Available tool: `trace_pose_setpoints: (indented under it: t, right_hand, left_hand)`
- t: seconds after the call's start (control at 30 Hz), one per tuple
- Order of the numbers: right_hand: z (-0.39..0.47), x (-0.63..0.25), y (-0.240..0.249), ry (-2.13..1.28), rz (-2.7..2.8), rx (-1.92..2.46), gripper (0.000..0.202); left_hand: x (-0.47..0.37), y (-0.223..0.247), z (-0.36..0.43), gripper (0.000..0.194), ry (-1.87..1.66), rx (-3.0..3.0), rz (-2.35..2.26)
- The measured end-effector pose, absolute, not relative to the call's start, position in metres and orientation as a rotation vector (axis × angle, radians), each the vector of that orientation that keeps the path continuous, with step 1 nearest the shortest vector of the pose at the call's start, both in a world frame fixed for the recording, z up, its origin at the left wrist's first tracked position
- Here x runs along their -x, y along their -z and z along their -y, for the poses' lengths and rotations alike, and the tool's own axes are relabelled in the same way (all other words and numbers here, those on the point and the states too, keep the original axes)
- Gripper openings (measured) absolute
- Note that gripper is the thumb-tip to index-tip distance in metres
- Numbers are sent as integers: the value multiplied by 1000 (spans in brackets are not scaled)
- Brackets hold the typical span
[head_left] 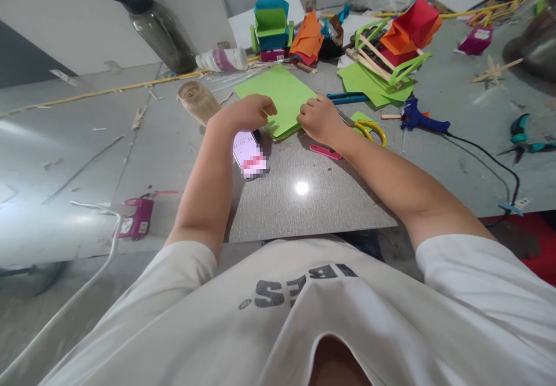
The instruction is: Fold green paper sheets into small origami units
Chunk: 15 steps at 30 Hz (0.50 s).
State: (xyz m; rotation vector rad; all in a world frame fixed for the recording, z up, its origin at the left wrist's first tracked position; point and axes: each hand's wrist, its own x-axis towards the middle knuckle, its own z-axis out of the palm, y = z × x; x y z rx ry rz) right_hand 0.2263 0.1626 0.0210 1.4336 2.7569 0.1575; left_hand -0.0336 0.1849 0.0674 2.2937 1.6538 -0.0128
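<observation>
A stack of green paper sheets lies on the grey table. At its left edge is my left hand, its fingers curled above the paper near the lower left corner; what they grip, if anything, is hidden. My right hand is closed at the stack's right corner, its fingertips on the sheet edge. A lit phone lies beside my left wrist. Next to my right wrist are scissors with yellow handles and a pink cutter; a blue cutter rests just beyond.
A brown cup stands left of the paper, with a dark bottle behind. Paper-and-stick models line the back. A blue glue gun with its cord and teal pliers lie right; a purple device lies left.
</observation>
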Motion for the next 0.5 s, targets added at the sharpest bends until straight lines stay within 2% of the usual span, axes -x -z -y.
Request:
trace_pose_setpoints:
  t: [0.23, 0.5]
  right_hand:
    - [-153, -221, -23, -181, -2754, -1328, 53]
    - [-162, -224, -17, -55, -2742, -1384, 56]
  left_hand:
    - [32, -73, -181, 70, -8, -2267, -1663]
    - [34, -79, -179, 70, -37, -2269, -1664]
